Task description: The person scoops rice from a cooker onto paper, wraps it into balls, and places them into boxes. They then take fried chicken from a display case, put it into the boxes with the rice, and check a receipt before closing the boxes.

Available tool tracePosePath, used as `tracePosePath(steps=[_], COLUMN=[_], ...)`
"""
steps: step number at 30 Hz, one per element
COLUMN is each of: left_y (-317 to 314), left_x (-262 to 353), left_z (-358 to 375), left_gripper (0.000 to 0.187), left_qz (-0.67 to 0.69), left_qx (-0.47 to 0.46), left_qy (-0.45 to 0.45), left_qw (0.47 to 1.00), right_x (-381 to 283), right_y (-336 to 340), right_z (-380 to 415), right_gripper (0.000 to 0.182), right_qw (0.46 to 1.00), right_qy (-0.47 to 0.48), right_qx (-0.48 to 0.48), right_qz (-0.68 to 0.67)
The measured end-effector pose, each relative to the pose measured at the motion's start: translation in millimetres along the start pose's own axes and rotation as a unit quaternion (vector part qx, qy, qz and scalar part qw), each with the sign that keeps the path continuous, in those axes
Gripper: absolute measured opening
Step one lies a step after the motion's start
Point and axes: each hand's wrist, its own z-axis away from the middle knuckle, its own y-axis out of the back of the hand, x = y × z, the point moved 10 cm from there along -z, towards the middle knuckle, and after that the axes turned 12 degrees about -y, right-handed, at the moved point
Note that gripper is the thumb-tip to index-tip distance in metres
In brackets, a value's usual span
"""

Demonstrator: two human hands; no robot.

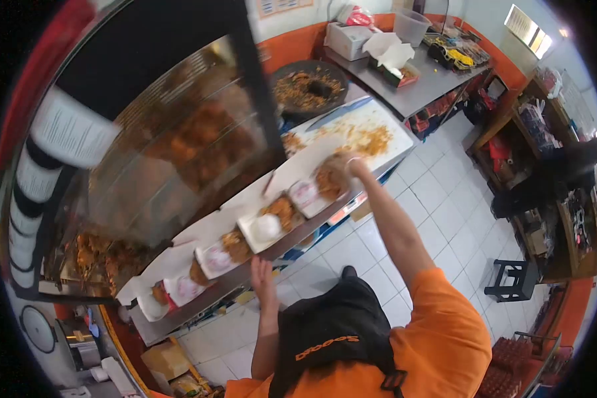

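A row of open white boxes [251, 233] stands along the narrow metal counter, with rice, wrapped packets and brown food inside. My right hand [351, 166] reaches to the far right box, over its brown food [330, 180]; its fingers are blurred and what they hold cannot be made out. My left hand [261, 273] is at the counter's front edge, below the box with the white rice mound [266, 227], fingers stretched and holding nothing. Beyond my right hand lies a white cutting board [385, 136] with crumbs and a knife [339, 113].
A glass display case [205, 132] with fried food stands behind the boxes. Past the board are a large dark bowl [308, 87] of food and a metal table [404, 99]. A black stool [512, 280] and wooden shelves [544, 179] stand at right.
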Motion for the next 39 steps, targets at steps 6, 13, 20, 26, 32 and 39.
tracePosePath(steps=[6, 13, 20, 26, 32, 39], left_y=[-30, -104, -366, -616, -827, -953], left_x=[2, 63, 74, 87, -20, -103], left_z=[-1, 78, 9, -169, -400, -500], left_gripper=[0.043, 0.03, 0.022, 0.034, 0.053, 0.066], left_qz=[-0.033, -0.354, -0.13, 0.155, 0.08, -0.105], left_qx=[0.166, 0.217, 0.018, -0.073, -0.169, -0.273], left_qy=[0.013, -0.178, -0.157, 0.028, 0.07, 0.152], left_qw=[0.986, 0.892, 0.979, 0.985, 0.98, 0.944], right_x=[12, 142, 451, 678, 778, 804], right_y=[95, 93, 57, 48, 45, 53], right_z=[67, 114, 120, 103, -4, -56], right_gripper=[0.042, 0.032, 0.028, 0.039, 0.075, 0.04], right_qw=[0.765, 0.785, 0.659, 0.619, 0.823, 0.821], right_qy=[-0.274, -0.278, -0.455, -0.526, -0.437, -0.336], right_qx=[0.077, 0.084, 0.161, 0.139, 0.122, 0.052], right_qz=[-0.578, -0.548, -0.577, -0.567, -0.343, -0.458])
